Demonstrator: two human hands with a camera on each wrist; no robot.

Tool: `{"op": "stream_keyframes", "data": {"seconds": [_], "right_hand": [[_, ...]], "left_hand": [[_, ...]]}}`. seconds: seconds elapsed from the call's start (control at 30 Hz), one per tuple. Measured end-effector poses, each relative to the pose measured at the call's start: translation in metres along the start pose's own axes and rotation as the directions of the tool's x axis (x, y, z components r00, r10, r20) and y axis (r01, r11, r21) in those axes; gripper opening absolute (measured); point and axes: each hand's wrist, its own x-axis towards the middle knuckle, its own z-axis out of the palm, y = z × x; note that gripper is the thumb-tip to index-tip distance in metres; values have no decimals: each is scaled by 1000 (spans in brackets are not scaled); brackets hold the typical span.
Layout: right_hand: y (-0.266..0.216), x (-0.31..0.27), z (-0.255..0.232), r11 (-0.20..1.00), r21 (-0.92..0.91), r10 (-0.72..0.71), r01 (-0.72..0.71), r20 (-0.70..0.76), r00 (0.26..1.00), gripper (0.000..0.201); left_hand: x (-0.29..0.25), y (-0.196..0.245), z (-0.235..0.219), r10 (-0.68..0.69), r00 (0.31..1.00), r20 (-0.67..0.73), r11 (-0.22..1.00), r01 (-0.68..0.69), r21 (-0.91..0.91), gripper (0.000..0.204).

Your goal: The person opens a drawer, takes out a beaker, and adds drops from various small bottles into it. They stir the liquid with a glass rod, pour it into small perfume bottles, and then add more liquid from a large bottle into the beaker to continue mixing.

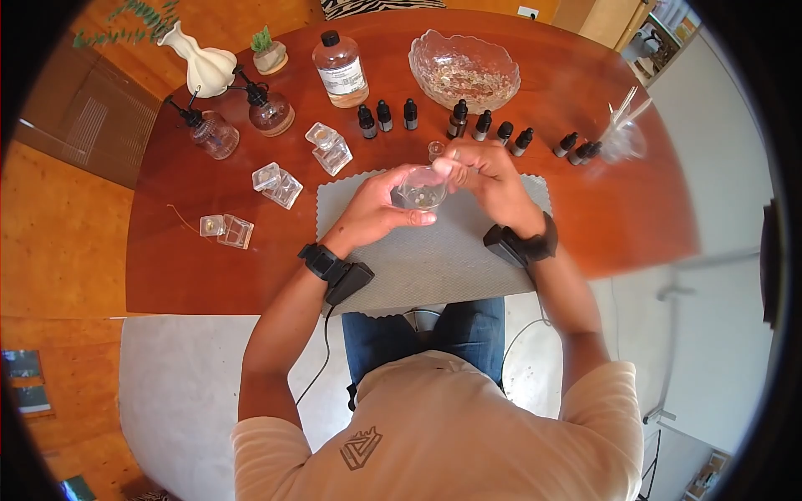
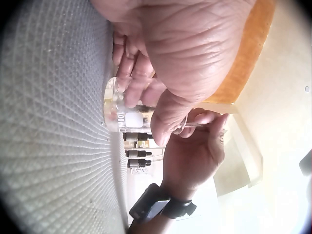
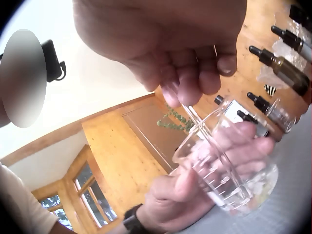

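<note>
My left hand (image 1: 374, 210) grips a clear glass beaker (image 1: 423, 194) over the grey mat (image 1: 393, 259), fingers on one side and thumb on the other. Printed volume marks show on its wall, and small pale bits with some clear liquid lie at the bottom. Above the rim, my right hand (image 1: 501, 185) pinches a thin glass stirring rod (image 3: 208, 132) between thumb and fingertips. The rod slants down inside the beaker, its lower end near the bottom. Just beyond the hands stands a small glass cup (image 1: 436, 150).
Several black-capped dropper bottles (image 1: 457, 121) line the table beyond the mat. Behind them are a large labelled bottle (image 1: 342, 75) and a glass bowl (image 1: 426, 71) of dried bits. Square glass bottles (image 1: 284, 190), spray bottles (image 1: 269, 113) and a white vase (image 1: 205, 67) stand left.
</note>
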Motion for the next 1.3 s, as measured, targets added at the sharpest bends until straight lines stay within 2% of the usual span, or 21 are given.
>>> {"op": "stream_keyframes", "data": {"seconds": [0.03, 0.13, 0.23, 0.33, 0.83, 0.93, 1.03, 1.13, 1.3], "right_hand": [[0, -1, 0, 999, 51, 7, -9, 54, 999, 28], [-3, 2, 17, 971, -103, -230, 218, -133, 964, 29], [6, -2, 6, 994, -63, -106, 93, -255, 961, 31], [6, -4, 1, 992, 82, -68, 98, -308, 949, 35], [7, -8, 1, 996, 41, -62, 82, -352, 934, 41], [5, -7, 1, 992, 77, -70, 102, -342, 937, 42], [-1, -6, 5, 968, 245, -7, 63, -221, 975, 39], [-5, -4, 6, 988, -9, -151, 151, -147, 978, 35], [2, -1, 9, 951, -240, -241, 192, -194, 951, 30]], "left_hand": [[0, 0, -1, -1, 1000, 20, 1000, 1, -8, 66], [1, -4, -1, -18, 1000, 24, 1000, 18, -19, 67], [1, -7, 0, -3, 1000, 0, 1000, 3, 0, 67], [0, -4, 1, -9, 1000, -11, 1000, 9, -10, 67], [1, 0, 3, -40, 999, 0, 998, 40, -47, 65], [1, 0, 2, -40, 999, 7, 998, 40, -50, 65], [1, -3, 2, -33, 999, 11, 997, 34, -65, 65], [1, -2, 2, -20, 1000, 3, 998, 21, -51, 66], [2, -3, 1, -26, 1000, 13, 999, 26, -27, 66]]}}
